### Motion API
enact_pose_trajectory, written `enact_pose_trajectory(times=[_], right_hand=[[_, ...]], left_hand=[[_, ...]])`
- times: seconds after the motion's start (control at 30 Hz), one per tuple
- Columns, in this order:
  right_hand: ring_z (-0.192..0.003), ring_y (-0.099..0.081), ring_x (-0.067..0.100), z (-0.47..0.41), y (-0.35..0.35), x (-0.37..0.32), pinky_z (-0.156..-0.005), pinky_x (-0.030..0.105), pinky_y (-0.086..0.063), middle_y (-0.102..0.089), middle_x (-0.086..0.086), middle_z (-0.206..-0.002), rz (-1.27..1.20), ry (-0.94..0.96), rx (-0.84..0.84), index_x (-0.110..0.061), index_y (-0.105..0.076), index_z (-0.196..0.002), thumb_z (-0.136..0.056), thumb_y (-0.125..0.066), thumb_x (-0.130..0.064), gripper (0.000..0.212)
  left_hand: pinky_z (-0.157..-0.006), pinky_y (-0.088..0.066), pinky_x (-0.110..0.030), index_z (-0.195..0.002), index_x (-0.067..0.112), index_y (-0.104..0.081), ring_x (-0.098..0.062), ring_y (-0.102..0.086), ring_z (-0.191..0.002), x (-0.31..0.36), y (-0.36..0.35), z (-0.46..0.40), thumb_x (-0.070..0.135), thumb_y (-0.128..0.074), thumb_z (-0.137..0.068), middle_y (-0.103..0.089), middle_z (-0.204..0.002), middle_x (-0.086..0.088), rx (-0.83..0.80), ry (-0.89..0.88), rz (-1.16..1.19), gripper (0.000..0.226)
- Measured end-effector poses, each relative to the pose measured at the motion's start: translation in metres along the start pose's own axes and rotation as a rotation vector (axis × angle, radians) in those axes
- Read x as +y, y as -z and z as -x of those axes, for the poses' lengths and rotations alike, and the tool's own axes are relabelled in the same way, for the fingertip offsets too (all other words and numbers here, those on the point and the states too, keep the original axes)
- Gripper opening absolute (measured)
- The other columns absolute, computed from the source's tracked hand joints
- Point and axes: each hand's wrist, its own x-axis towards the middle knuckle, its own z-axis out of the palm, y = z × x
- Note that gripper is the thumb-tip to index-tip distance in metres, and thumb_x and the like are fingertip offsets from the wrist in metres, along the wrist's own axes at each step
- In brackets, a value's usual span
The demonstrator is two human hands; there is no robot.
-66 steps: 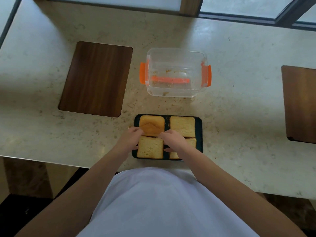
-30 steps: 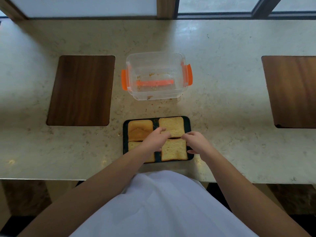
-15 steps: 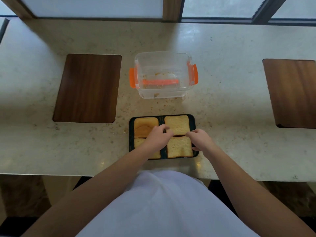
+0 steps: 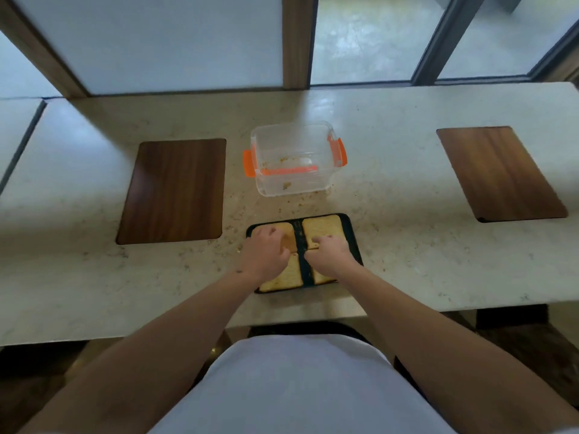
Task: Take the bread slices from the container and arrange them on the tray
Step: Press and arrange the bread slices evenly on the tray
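Note:
A dark tray (image 4: 353,236) lies near the counter's front edge with bread slices in two rows. The far right slice (image 4: 324,227) and far left slice (image 4: 283,229) show partly, as do the near left slice (image 4: 282,278) and near right slice (image 4: 323,279). My left hand (image 4: 264,253) lies over the left slices with its fingers curled. My right hand (image 4: 329,255) covers the right side, its fingertips at the far right slice's near edge. Beyond the tray stands the clear container (image 4: 293,158) with orange latches, holding only crumbs.
Two dark wooden boards are set in the pale stone counter, one at the left (image 4: 175,191) and one at the right (image 4: 498,173). Crumbs lie between the container and the tray. Windows run behind the counter. The counter's front edge is just below the tray.
My left hand has shifted from the far right slice to the left slices. My right hand has slid inward onto the right slices. The camera has tilted up, showing the windows.

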Motion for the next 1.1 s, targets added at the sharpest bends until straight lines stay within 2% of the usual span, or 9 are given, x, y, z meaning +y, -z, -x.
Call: enact_pose_trajectory(times=[0.1, 0.27, 0.4, 0.47, 0.6, 0.67, 0.77, 0.93, 1.1], right_hand=[[-0.148, -0.027, 0.041, 0.010, 0.002, 0.003, -0.121, 0.053, -0.027, -0.035, 0.019, -0.161, 0.087, 0.032, 0.019, -0.019, -0.035, -0.158, -0.097, -0.045, -0.040, 0.065], [-0.142, -0.033, 0.042, 0.041, 0.001, 0.028, -0.116, 0.051, -0.030, -0.040, 0.020, -0.156, 0.170, 0.069, 0.041, -0.013, -0.038, -0.154, -0.099, -0.046, -0.040, 0.062], [-0.147, -0.027, 0.041, 0.066, -0.011, 0.058, -0.115, 0.052, -0.034, -0.036, 0.018, -0.158, 0.187, 0.050, 0.045, -0.016, -0.035, -0.156, -0.097, -0.051, -0.035, 0.064], [-0.144, -0.029, 0.041, 0.074, -0.014, 0.065, -0.111, 0.051, -0.039, -0.038, 0.019, -0.155, 0.233, 0.054, 0.026, -0.015, -0.037, -0.153, -0.097, -0.048, -0.035, 0.061], [-0.147, -0.027, 0.042, 0.095, -0.015, 0.066, -0.117, 0.052, -0.033, -0.035, 0.019, -0.159, 0.326, 0.099, 0.020, -0.016, -0.030, -0.158, -0.099, -0.042, -0.035, 0.063], [-0.148, -0.026, 0.041, 0.105, -0.011, 0.063, -0.118, 0.053, -0.033, -0.034, 0.018, -0.162, 0.327, 0.116, 0.040, -0.018, -0.029, -0.159, -0.099, -0.043, -0.033, 0.064], [-0.152, -0.023, 0.039, 0.114, -0.004, 0.062, -0.118, 0.053, -0.034, -0.030, 0.015, -0.166, 0.305, 0.125, 0.053, -0.021, -0.026, -0.161, -0.097, -0.044, -0.034, 0.067], [-0.150, -0.028, 0.038, 0.115, 0.009, 0.053, -0.114, 0.053, -0.038, -0.037, 0.013, -0.163, 0.242, 0.085, 0.074, -0.024, -0.027, -0.160, -0.097, -0.044, -0.036, 0.067], [-0.155, -0.016, 0.040, 0.107, 0.030, 0.030, -0.120, 0.055, -0.029, -0.015, 0.015, -0.171, 0.254, 0.065, 0.031, -0.028, -0.016, -0.163, -0.102, -0.040, -0.036, 0.067]], left_hand=[[-0.103, -0.046, -0.047, -0.147, 0.022, -0.049, -0.032, -0.045, -0.131, 0.005, -0.001, 0.014, 0.039, -0.044, -0.094, -0.049, -0.150, -0.007, -0.088, 0.076, -0.052, 0.056], [-0.117, -0.031, -0.051, -0.156, 0.022, -0.033, -0.040, -0.032, -0.145, 0.027, -0.011, 0.038, 0.039, -0.042, -0.098, -0.032, -0.163, -0.013, -0.165, 0.252, 0.096, 0.062], [-0.119, -0.027, -0.047, -0.158, 0.024, -0.029, -0.037, -0.030, -0.147, 0.047, -0.018, 0.072, 0.040, -0.044, -0.100, -0.030, -0.164, -0.013, -0.170, 0.220, -0.018, 0.063], [-0.121, -0.023, -0.049, -0.160, 0.028, -0.024, -0.036, -0.021, -0.151, 0.053, -0.019, 0.090, 0.045, -0.043, -0.100, -0.024, -0.167, -0.011, -0.179, 0.219, -0.082, 0.065], [-0.122, -0.016, -0.057, -0.162, 0.034, -0.009, -0.039, -0.001, -0.155, 0.068, -0.020, 0.115, 0.052, -0.035, -0.102, -0.006, -0.172, -0.008, -0.251, 0.238, -0.179, 0.067], [-0.123, -0.013, -0.059, -0.161, 0.035, -0.008, -0.039, 0.006, -0.155, 0.077, -0.017, 0.122, 0.052, -0.034, -0.103, -0.002, -0.172, -0.008, -0.260, 0.249, -0.181, 0.067], [-0.123, -0.011, -0.059, -0.161, 0.037, -0.006, -0.040, 0.008, -0.155, 0.090, -0.011, 0.128, 0.053, -0.036, -0.102, 0.000, -0.172, -0.007, -0.272, 0.244, -0.188, 0.068], [-0.122, -0.013, -0.061, -0.161, 0.040, -0.005, -0.043, 0.009, -0.154, 0.104, 0.023, 0.121, 0.050, -0.043, -0.101, 0.005, -0.172, -0.010, -0.295, 0.239, -0.250, 0.071], [-0.122, -0.012, -0.061, -0.162, 0.035, -0.004, -0.043, 0.010, -0.154, 0.110, 0.059, 0.108, 0.049, -0.031, -0.105, 0.003, -0.172, -0.012, -0.281, 0.229, -0.167, 0.064]])
